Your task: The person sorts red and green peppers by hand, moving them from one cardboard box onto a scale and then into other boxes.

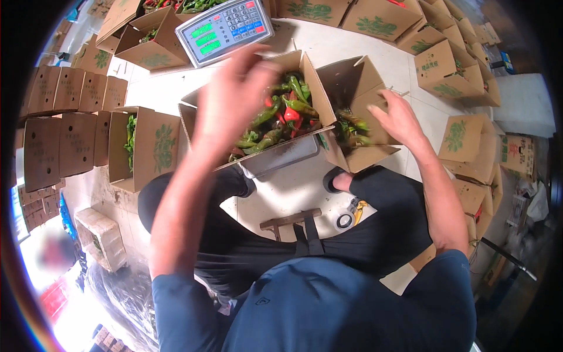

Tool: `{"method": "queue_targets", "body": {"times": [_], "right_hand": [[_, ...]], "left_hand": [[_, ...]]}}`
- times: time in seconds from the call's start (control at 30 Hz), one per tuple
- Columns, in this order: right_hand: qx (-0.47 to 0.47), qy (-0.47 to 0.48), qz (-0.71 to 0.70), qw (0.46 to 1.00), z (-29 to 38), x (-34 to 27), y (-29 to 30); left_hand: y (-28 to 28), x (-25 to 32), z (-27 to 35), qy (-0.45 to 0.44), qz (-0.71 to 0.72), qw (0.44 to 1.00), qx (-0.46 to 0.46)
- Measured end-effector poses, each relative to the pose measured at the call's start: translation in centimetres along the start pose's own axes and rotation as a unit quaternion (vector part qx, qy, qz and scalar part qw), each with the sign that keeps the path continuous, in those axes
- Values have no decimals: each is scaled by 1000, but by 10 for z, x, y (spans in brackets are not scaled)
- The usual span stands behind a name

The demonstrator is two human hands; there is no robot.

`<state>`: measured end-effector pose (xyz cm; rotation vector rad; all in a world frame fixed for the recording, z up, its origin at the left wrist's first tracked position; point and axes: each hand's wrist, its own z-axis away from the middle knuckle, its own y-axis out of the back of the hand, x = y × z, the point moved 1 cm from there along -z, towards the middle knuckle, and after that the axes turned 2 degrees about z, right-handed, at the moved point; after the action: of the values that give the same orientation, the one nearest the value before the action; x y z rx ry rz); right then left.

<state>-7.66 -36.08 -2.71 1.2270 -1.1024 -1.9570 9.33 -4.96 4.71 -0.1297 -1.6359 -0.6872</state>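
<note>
An open cardboard box (316, 90) of green and red peppers (292, 115) rests on the platform of an electronic scale (286, 156) in front of me. My left hand (239, 88), blurred, is raised over the left part of this box, and I cannot tell whether it holds anything. To the right, a second open cardboard box (378, 127) stands close against the first, with fewer green peppers (352, 127) inside. My right hand (396, 114) is over its right side, fingers apart, with nothing seen in it. The scale's lit display panel (224, 31) is beyond the boxes.
Cardboard boxes, several holding peppers, stand in an arc around me, such as the box at left (165, 145) and those at right (466, 138). A roll of tape (344, 220) and a small wooden stool (290, 220) are between my legs. A foam box (101, 237) lies lower left.
</note>
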Motion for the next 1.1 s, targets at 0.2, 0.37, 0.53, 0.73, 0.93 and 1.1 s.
{"method": "queue_targets", "body": {"times": [0.2,0.37,0.53,0.73,0.93,1.1], "right_hand": [[-21,234,19,972,17,-111,-13],[-16,207,199,958,2,-131,-16],[-179,201,150,951,-7,-109,-38],[-80,287,163,940,-7,-102,-70],[51,371,159,914,39,-140,-50],[151,397,150,893,84,-160,21]], "left_hand": [[134,-60,4,118,-401,906,68],[132,-127,16,231,-249,941,11],[139,-172,-3,125,-311,942,25],[155,-192,-29,20,-337,940,-57],[200,-143,-16,16,-335,942,14],[258,-57,-14,-25,-318,943,91]]}}
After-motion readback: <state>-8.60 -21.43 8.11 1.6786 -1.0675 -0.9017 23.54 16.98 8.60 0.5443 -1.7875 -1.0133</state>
